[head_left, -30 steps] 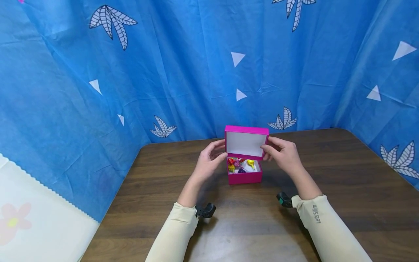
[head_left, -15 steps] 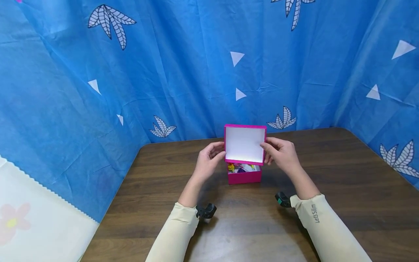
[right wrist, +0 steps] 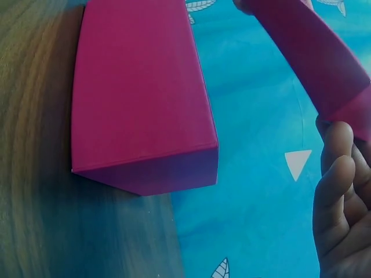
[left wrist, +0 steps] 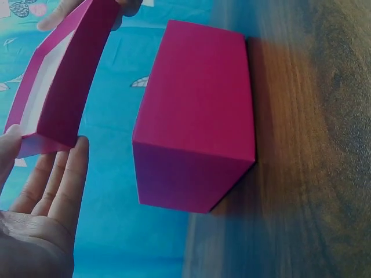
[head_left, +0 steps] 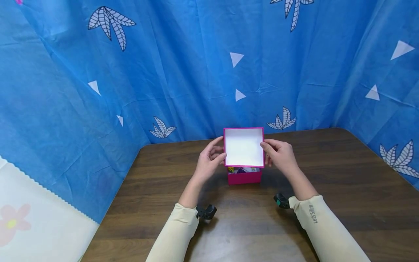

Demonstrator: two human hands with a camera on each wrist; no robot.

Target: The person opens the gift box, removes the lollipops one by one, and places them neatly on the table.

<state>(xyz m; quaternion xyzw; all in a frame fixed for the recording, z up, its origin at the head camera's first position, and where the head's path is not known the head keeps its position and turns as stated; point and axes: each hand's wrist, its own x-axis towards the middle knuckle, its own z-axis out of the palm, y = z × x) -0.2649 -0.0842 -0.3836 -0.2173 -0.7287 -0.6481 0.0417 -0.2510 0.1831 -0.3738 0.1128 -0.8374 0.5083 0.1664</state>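
A magenta box lid (head_left: 243,147) is held up, tilted, above a magenta box (head_left: 244,178), its white inside facing the head camera. My left hand (head_left: 207,160) grips the lid's left side between thumb and fingers. On the opposite side, my right hand (head_left: 283,156) pinches the lid's edge, thumb in front. Both wrist views show a gap between the lid (left wrist: 75,87) and the box (right wrist: 139,87), which stands on the table. Small yellow and purple pieces, perhaps wrapped candies (head_left: 231,169), peek out under the lid; it hides most of the box's contents.
The brown wooden table (head_left: 157,189) surrounds the box. Behind it hangs a blue curtain (head_left: 196,72) with white leaves and triangles. A pale flowered cloth (head_left: 39,211) lies at the left. Black wrist cameras (head_left: 206,211) sit at both sleeve cuffs.
The lid has tipped so its white inside turns more fully toward the head camera, and its near edge has come lower, covering more of the box's contents. Both hands keep their grip.
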